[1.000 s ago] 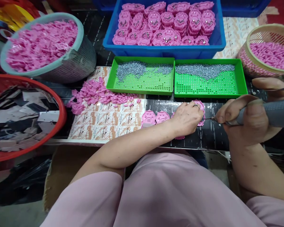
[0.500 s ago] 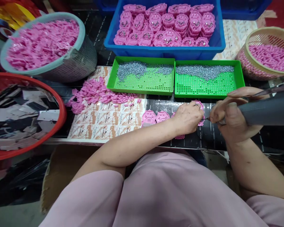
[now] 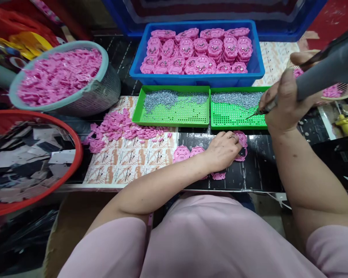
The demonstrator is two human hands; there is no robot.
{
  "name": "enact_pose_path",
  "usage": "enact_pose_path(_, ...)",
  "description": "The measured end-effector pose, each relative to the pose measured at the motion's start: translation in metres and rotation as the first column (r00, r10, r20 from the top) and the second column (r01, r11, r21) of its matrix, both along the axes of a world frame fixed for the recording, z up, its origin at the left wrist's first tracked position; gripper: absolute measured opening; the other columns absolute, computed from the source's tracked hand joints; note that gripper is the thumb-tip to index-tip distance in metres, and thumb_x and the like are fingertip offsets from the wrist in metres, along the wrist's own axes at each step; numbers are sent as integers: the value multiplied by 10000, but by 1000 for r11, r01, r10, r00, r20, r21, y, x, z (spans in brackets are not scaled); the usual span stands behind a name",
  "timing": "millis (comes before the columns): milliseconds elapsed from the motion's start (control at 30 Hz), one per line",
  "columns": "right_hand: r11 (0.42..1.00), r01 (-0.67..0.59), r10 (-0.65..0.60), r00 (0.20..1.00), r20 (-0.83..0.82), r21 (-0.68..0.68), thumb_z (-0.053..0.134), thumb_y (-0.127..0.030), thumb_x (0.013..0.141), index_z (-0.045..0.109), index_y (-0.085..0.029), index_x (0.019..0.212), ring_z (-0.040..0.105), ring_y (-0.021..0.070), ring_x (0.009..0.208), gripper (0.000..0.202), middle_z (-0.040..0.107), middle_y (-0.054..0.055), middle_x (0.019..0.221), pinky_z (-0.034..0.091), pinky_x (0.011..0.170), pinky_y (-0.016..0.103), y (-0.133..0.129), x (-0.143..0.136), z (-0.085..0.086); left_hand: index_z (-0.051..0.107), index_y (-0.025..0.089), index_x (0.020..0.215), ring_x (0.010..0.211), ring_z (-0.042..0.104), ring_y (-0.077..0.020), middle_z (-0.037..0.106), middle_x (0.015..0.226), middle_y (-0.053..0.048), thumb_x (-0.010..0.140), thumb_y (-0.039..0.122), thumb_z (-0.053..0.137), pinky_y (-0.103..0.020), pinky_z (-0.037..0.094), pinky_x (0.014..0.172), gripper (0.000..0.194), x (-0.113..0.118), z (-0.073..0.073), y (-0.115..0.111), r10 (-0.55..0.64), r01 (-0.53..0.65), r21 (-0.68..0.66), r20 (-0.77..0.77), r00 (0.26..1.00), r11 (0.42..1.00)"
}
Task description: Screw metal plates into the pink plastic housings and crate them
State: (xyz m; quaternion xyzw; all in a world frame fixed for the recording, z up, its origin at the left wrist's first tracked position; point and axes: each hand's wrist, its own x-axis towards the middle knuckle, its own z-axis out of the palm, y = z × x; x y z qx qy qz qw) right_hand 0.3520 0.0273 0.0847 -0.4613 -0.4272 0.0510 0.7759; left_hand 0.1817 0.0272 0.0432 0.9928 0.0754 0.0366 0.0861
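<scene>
Right hand (image 3: 285,102): grasping the grey driver (image 3: 327,67), tip over right tray (image 3: 237,126).
Left hand (image 3: 224,150): at pink casing (image 3: 241,139), near tabletop (image 3: 261,166); I can't tell its grip.
Risk: a sideways jab could scatter screws (image 3: 234,99).

Worktop (image 3: 261,170) spanning view, black surface with white lettering (image 3: 244,178); patterned paper (image 3: 133,166) covering part (repeating orange-brown print). Pale strip (image 3: 104,187) along front edge. Below, at left: brown cardboard (image 3: 65,231), crumpled black plastic (image 3: 26,231). Greyish floor (image 3: 271,214) glimpsed beneath. Red surface (image 3: 340,17) upper right, wall or not unclear. Soft sheen of light on black.
</scene>
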Motion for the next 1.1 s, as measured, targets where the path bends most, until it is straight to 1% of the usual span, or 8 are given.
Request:
enact_pose_path(67, 995, 44, -47, 998, 32, 90, 718, -539, 746, 479, -235, 966, 330, 76, 259, 445, 400, -149, 397, 277, 278, 251, 11, -3, -8, 686, 146, 1051, 1134, 524, -268, 649, 1107, -102, 938, 399, 535, -380, 396, 904, 315, -3, 0, 0, 10, -10, -42, 7, 1000, 999)
enact_pose_path(300, 998, 46, -49, 997, 52, 44, 701, -588, 740, 497, -244, 939, 349, 84, 252, 447, 393, -145, 379, 286, 279, 249, 17, -4, -12, 601, 109, 1216, 1327, 426, -263, 543, 1374, -126, 918, 489, 547, -388, 352, 1028, 486, -10, 3, 5, -29, 30, -105, 10, 1000, 994)
enact_pose_path(433, 997, 77, -75, 993, 89, -17, 658, -632, 755, 477, -264, 886, 387, 87, 287, 430, 427, -129, 400, 339, 317, 252, 17, -5, -12, 614, 103, 1199, 1339, 427, -262, 547, 1379, -117, 939, 470, 517, -391, 347, 1033, 460, -10, -1, 6, -42, 39, -107, -18, 999, 994)
enact_pose_path(633, 996, 87, -86, 991, 102, -2, 670, -628, 750, 495, -250, 944, 367, 90, 279, 459, 402, -132, 405, 297, 321, 267, 17, -11, -13, 615, 108, 1200, 1340, 432, -260, 540, 1387, -117, 934, 470, 526, -388, 350, 1025, 458, -9, -2, 4, -31, 29, -90, -21, 999, 995)
enact_pose_path(733, 994, 87, -78, 990, 114, -72, 664, -589, 784, 480, -296, 999, 380, 101, 331, 407, 416, -122, 433, 325, 371, 294, 13, -9, -16, 621, 110, 1188, 1338, 432, -256, 543, 1383, -115, 941, 476, 512, -387, 354, 1018, 455, -9, -2, 3, -24, 21, -82, -27, 999, 996)
enact_pose_path(833, 991, 67, -55, 993, 102, -118, 634, -592, 806, 455, -341, 953, 355, 109, 355, 341, 394, -113, 433, 329, 402, 311, 11, -7, -19, 623, 110, 1181, 1338, 431, -256, 542, 1385, -114, 940, 484, 508, -390, 354, 1013, 459, -9, -3, 2, -16, 14, -72, -23, 1000, 997)
enact_pose_path(967, 992, 80, -69, 991, 113, -99, 632, -628, 787, 466, -319, 935, 359, 116, 349, 381, 406, -105, 429, 322, 398, 310, 15, -7, -20, 607, 114, 1206, 1344, 423, -254, 532, 1395, -113, 934, 495, 511, -395, 352, 1010, 478, -9, -5, 3, -16, 14, -72, -19, 1000, 997)
enact_pose_path(1100, 995, 103, -103, 991, 88, -1, 668, -631, 753, 497, -258, 1038, 360, 108, 324, 500, 401, -115, 436, 297, 363, 291, 11, -13, -4, 605, 122, 1206, 1346, 418, -256, 534, 1394, -116, 907, 505, 554, -396, 345, 1006, 489, -9, -3, 3, -15, 12, -84, -31, 999, 996)
